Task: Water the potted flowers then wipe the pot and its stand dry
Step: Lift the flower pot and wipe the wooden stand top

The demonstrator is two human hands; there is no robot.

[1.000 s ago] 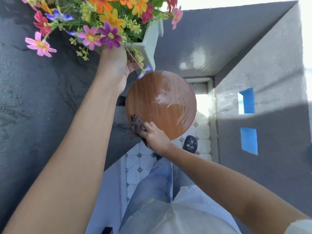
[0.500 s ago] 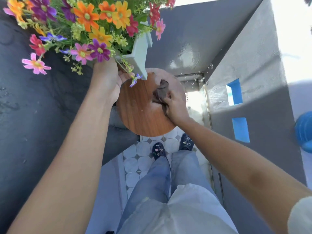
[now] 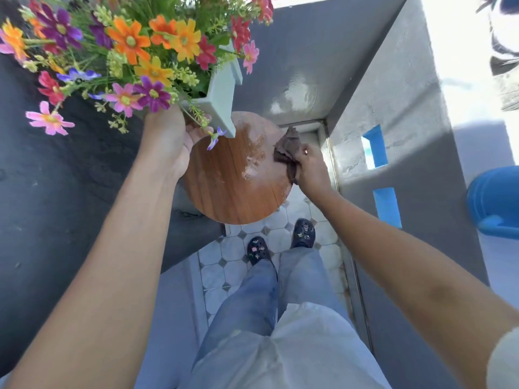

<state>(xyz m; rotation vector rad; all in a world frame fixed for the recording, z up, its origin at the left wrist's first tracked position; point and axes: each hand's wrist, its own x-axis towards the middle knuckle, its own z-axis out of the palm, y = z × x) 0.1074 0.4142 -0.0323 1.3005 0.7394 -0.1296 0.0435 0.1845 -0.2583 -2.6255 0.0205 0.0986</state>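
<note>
1. Flowers (image 3: 134, 51) first: we've got a big mixed bunch, orange, pink, purple and red, sitting in a pale grey-green pot (image 3: 222, 91); the pot is up in the air, clear of the stand, over its far-left edge
2. Our left hand (image 3: 171, 138) is wrapped around the pot from underneath, fingers curled shut on its lower corner; a few stems and a small purple bloom hang over the knuckles
3. The stand (image 3: 230, 186) is a round wooden top, directly below us; there's a wet sheen across the middle and the far side, so it's not dry yet
4. Our right hand (image 3: 311, 169) is closed on a dark brown cloth (image 3: 286, 150), bunched up and pressed against the right rim of the stand
5. Below that we see white octagon floor tiles (image 3: 236, 273), jeans and dark clogs (image 3: 303, 234); a blue tub (image 3: 494, 200) sits off at the right edge, well apart from everything
</note>
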